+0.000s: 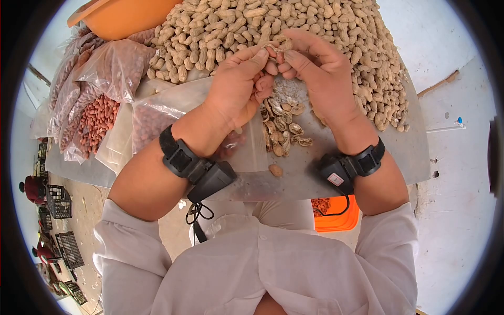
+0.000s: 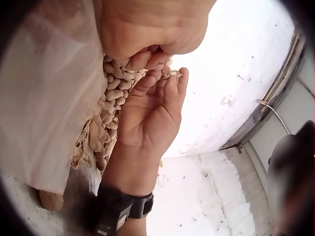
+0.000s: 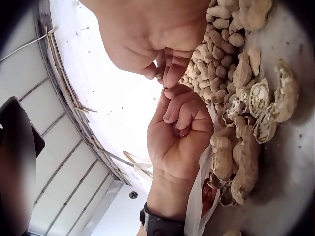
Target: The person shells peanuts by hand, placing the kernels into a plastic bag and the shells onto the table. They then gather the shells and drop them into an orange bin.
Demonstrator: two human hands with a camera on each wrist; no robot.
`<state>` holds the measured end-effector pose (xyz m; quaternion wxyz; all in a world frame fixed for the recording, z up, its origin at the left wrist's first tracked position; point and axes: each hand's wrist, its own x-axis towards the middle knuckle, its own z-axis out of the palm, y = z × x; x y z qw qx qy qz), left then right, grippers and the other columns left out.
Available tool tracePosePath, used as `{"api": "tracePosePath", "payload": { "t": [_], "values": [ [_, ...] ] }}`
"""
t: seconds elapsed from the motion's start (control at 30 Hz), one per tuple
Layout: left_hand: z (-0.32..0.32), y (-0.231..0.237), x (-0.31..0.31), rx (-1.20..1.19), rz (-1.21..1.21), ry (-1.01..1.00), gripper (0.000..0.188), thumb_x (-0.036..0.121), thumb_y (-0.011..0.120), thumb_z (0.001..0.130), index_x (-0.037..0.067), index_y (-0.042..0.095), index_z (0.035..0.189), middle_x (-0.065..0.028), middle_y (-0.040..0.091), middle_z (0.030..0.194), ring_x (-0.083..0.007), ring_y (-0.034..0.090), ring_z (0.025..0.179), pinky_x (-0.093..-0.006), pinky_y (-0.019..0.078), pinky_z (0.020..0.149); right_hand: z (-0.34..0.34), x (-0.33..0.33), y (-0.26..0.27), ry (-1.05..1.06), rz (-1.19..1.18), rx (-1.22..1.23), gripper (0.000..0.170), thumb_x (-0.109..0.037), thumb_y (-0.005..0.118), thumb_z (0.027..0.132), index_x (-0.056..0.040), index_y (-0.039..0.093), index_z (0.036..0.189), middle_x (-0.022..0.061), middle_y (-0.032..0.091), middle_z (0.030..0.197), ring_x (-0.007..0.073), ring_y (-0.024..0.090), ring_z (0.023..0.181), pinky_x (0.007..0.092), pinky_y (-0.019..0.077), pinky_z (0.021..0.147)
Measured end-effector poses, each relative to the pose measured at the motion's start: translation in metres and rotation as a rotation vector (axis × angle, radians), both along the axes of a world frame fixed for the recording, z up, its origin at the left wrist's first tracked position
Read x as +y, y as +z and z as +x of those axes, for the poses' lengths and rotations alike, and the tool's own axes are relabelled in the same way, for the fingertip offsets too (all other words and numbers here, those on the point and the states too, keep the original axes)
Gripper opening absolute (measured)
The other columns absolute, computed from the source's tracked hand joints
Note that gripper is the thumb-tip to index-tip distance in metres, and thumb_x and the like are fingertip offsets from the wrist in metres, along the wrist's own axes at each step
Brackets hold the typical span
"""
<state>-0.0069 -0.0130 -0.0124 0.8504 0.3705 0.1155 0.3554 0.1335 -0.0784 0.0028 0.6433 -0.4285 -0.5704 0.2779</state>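
Note:
Both hands meet fingertip to fingertip in front of a big heap of unshelled peanuts (image 1: 220, 31). With thumb and forefinger, the left hand (image 1: 231, 89) pinches at a peanut whose shell (image 1: 272, 47) shows between the hands. Its other fingers curl into the palm, where something reddish shows in the right wrist view. The right hand (image 1: 331, 84) pinches the peanut from the other side; a piece of pale broken shell (image 2: 173, 73) lies at its fingertips in the left wrist view. Below the hands, empty split shells (image 1: 283, 126) lie in a small pile on the grey table (image 1: 346, 142).
Clear plastic bags of red peanut kernels (image 1: 98, 121) lie at the left, beside an orange basin (image 1: 126, 18). Another bag (image 1: 157, 113) lies under the left forearm. A single peanut (image 1: 275, 170) sits near the front edge. Below the table stands an orange container (image 1: 341, 215).

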Motion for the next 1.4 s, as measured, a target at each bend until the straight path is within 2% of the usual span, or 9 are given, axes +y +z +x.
{"api": "tracePosePath", "payload": {
  "t": [0.27,0.33,0.47,0.57,0.63,0.73,1.23,1.33,1.4],
  "values": [
    [-0.001,0.003,0.0,0.064,-0.1,-0.068,0.012,0.011,0.042,0.092,0.004,0.052,0.092,-0.0017,0.05,0.069,-0.0064,0.034,0.048,-0.0176,0.0283,0.041,-0.001,-0.002,0.001,-0.107,0.067,-0.243,0.021,-0.004,0.058,0.082,-0.0033,0.061,0.104,0.0032,0.062,0.082,0.0087,0.058,0.07,0.0216,0.0472,0.063],
    [-0.001,0.004,0.001,0.053,-0.127,-0.09,0.01,0.009,0.043,0.09,0.004,0.051,0.09,-0.0012,0.047,0.066,-0.0062,0.034,0.047,-0.018,0.0278,0.04,-0.001,-0.003,0.002,-0.165,0.133,-0.375,0.022,-0.003,0.058,0.08,-0.0045,0.062,0.102,0.0047,0.062,0.083,0.012,0.059,0.071,0.0228,0.0479,0.063],
    [-0.002,-0.003,0.005,-0.02,-0.181,-0.138,0.011,0.004,0.042,0.086,0.002,0.052,0.089,-0.0099,0.056,0.072,-0.0076,0.034,0.047,-0.0188,0.0285,0.04,0.002,0.0,0.007,-0.254,0.321,-0.686,0.025,-0.002,0.059,0.075,-0.0071,0.063,0.099,0.0081,0.062,0.086,0.0203,0.061,0.074,0.0267,0.0498,0.064],
    [-0.003,-0.005,0.007,-0.057,-0.2,-0.175,0.01,0.004,0.044,0.083,0.001,0.052,0.086,-0.0107,0.056,0.071,-0.0081,0.034,0.046,-0.0196,0.0287,0.04,0.001,-0.003,0.01,-0.285,0.38,-0.781,0.027,-0.002,0.06,0.073,-0.0086,0.064,0.098,0.0086,0.062,0.089,0.0241,0.061,0.076,0.0299,0.0505,0.065],
    [-0.003,-0.006,0.01,-0.096,-0.203,-0.216,0.009,0.006,0.045,0.081,0.001,0.053,0.084,-0.0111,0.056,0.07,-0.0084,0.033,0.045,-0.02,0.0288,0.04,0.002,-0.002,0.01,-0.295,0.403,-0.806,0.027,-0.002,0.06,0.072,-0.0093,0.064,0.098,0.0083,0.062,0.088,0.0239,0.061,0.076,0.0303,0.0506,0.065],
    [-0.003,0.0,0.004,-0.05,-0.221,-0.155,0.012,0.01,0.049,0.081,0.0,0.052,0.074,-0.0007,0.04,0.057,-0.0086,0.034,0.047,-0.0189,0.0254,0.038,0.002,-0.002,0.01,-0.307,0.417,-0.819,0.027,-0.002,0.061,0.072,-0.0096,0.064,0.097,0.008,0.062,0.088,0.0235,0.061,0.075,0.0301,0.0506,0.064],
    [-0.002,0.002,0.003,-0.055,-0.229,-0.142,0.027,0.018,0.046,0.088,-0.002,0.054,0.071,-0.0013,0.044,0.055,-0.0075,0.035,0.047,-0.0183,0.0278,0.04,0.002,0.001,0.009,-0.337,0.467,-0.847,0.025,-0.003,0.063,0.071,-0.0088,0.063,0.095,0.0082,0.062,0.085,0.0243,0.061,0.074,0.0311,0.0504,0.064],
    [-0.002,-0.002,0.004,-0.054,-0.25,-0.13,0.019,0.016,0.049,0.087,0.002,0.052,0.074,-0.0043,0.049,0.062,-0.0081,0.035,0.046,-0.0188,0.0305,0.041,0.0,-0.002,0.011,-0.311,0.447,-0.843,0.025,-0.003,0.063,0.071,-0.0084,0.063,0.095,0.0087,0.063,0.086,0.0251,0.061,0.076,0.0316,0.0504,0.065],
    [-0.002,-0.003,0.006,-0.051,-0.263,-0.153,0.022,0.017,0.049,0.088,0.002,0.05,0.072,-0.0049,0.049,0.062,-0.0084,0.036,0.046,-0.0187,0.0305,0.041,0.0,-0.002,0.011,-0.292,0.443,-0.835,0.024,-0.003,0.062,0.071,-0.008,0.063,0.095,0.009,0.063,0.087,0.0255,0.061,0.076,0.0316,0.0504,0.066]
  ]
}}
